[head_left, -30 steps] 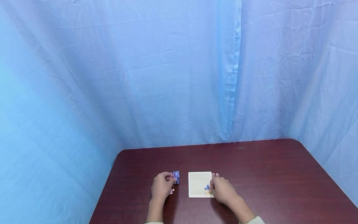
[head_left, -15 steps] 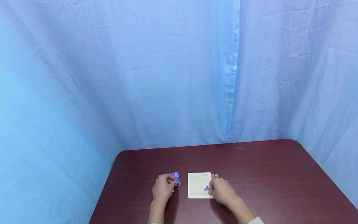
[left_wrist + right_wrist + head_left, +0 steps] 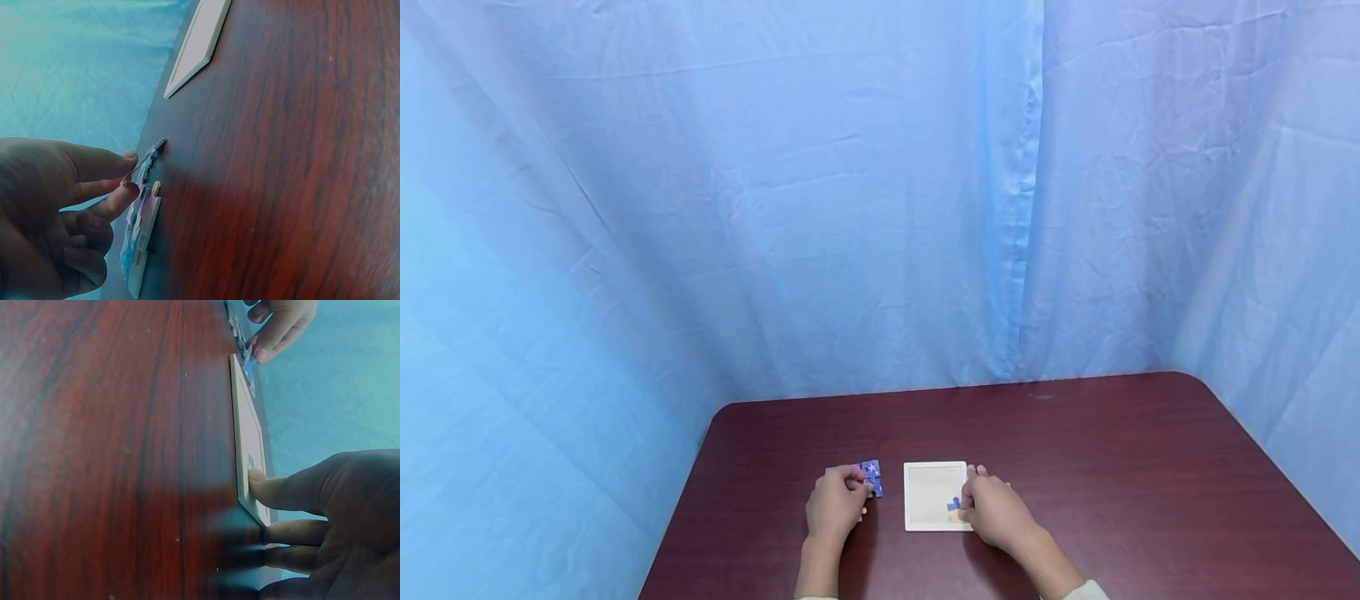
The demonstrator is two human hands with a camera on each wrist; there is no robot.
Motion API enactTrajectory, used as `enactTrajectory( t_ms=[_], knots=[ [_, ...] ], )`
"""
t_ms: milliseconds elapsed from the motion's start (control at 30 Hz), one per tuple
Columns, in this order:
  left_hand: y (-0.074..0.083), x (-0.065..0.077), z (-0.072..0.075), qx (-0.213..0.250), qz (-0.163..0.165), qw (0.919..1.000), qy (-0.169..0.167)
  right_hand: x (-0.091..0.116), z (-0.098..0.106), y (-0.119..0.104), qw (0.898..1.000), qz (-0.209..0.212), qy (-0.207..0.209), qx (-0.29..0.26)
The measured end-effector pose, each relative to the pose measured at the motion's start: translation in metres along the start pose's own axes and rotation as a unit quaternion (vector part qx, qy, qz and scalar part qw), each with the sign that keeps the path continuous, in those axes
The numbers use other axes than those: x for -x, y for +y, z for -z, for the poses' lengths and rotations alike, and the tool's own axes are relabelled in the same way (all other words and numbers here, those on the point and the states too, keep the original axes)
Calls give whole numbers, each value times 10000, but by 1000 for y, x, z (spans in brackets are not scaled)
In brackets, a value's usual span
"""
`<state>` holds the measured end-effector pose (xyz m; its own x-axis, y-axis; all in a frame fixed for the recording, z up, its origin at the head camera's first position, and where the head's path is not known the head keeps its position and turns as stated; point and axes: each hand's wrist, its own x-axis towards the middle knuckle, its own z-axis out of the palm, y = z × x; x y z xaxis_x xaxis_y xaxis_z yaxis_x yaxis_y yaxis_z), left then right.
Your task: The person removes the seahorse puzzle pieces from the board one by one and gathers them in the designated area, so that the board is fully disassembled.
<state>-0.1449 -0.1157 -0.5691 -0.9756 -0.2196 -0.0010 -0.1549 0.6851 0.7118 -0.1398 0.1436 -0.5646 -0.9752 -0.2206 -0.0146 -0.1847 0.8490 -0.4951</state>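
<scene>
My left hand pinches a thin jigsaw piece between thumb and index finger, close over a cluster of blue and pink jigsaw pieces. Part of the cluster is hidden under that hand. To its right lies a cream square puzzle tray with a raised rim. A blue and yellow jigsaw piece sits in the tray's near right corner, partly covered by my right hand. That hand grips the tray's right edge, its thumb on top and the other fingers at the side.
The dark red-brown wooden table stretches out around the tray and the pieces. Blue curtains hang behind the table and along both sides.
The left hand shifts slightly right and then back a little over the pieces, still pinching. More of the blue cluster shows beyond its fingers. The right hand stays on the tray.
</scene>
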Motion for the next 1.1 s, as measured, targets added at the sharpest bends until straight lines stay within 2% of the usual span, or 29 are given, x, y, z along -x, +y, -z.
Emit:
enactTrajectory(
  t_ms=[400,833,1000,1100],
  knots=[
    [1,0,-1,25,31,10000,-12,1,0,-1,10000,-23,-54,-16],
    [2,0,0,322,70,9995,-19,2,0,0,10000,-42,-50,-73],
    [4,0,-2,347,-28,9994,-44,3,-1,0,10000,-59,-51,-56],
    [7,2,-5,242,-268,9993,-118,3,-1,0,10000,-56,-29,-59]
  ],
)
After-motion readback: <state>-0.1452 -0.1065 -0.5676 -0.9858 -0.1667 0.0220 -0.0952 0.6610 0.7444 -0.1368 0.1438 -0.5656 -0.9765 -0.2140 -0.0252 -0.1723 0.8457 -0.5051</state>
